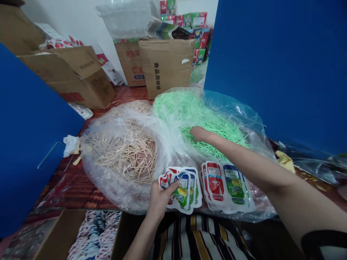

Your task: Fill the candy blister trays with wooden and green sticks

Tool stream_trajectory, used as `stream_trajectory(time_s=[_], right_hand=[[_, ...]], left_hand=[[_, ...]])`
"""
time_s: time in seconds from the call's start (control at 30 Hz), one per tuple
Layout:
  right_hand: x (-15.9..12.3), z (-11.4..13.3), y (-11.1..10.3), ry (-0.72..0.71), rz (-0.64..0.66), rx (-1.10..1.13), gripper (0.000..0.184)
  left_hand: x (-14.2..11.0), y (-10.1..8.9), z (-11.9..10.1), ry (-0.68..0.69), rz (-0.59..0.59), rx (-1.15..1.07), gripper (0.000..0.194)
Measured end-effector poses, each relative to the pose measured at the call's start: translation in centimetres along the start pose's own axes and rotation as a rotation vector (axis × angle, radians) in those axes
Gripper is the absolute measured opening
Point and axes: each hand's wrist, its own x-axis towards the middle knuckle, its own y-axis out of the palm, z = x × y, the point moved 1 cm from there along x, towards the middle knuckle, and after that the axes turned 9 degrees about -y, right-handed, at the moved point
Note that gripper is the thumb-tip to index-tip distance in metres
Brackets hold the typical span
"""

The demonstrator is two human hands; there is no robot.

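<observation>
My left hand (pixel 159 198) is closed, thumb on top, around a fanned bunch of bottle-shaped soda packets (pixel 187 187) printed in red, blue and green. Up in a heap of thin green sticks (pixel 221 131) in a clear plastic bag, my right hand (pixel 200 134) reaches down, its fingers hidden among the sticks. Below my right forearm lies a stack of the same paired cola and lemon-soda packets (pixel 217 182). To the left, a second clear bag holds thin beige sticks (pixel 130 155).
An open carton (pixel 54 240) of bundled packets stands at the lower left. Cardboard boxes (pixel 168 65) line the back, with red and green packs (pixel 200 38) behind. Blue panels (pixel 276 65) flank both sides. A bent wire (pixel 50 155) sticks out at the left.
</observation>
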Motion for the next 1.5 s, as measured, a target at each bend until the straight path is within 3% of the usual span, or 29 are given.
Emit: stream_trajectory(time_s=[0.3,0.5,0.67,1.0,1.27,1.5], right_hand=[[-3.6,-2.7,0.1,-0.002,-0.12,0.043,0.026],[-4.2,-2.2,0.3,-0.011,-0.17,0.141,0.013],[-4.4,-2.4,0.7,0.015,-0.293,0.255,0.02],[-7.6,-2.9,2.5,0.114,-0.631,0.551,0.043],[-7.7,-3.1,4.6,0.199,-0.747,0.744,0.054],[-7.6,-3.5,4.8,0.238,-0.846,0.847,0.052]], left_hand=[[-0.2,-1.8,0.6,-0.025,-0.07,-0.105,0.031],[-0.4,-0.7,0.0,0.007,-0.084,-0.121,0.033],[-0.7,-0.5,-0.2,-0.007,-0.086,-0.109,0.034],[-0.6,-1.0,0.2,0.003,-0.087,-0.108,0.035],[-0.6,-0.8,0.4,0.016,-0.059,-0.094,0.032],[-0.6,-0.6,0.4,-0.006,-0.058,-0.097,0.038]])
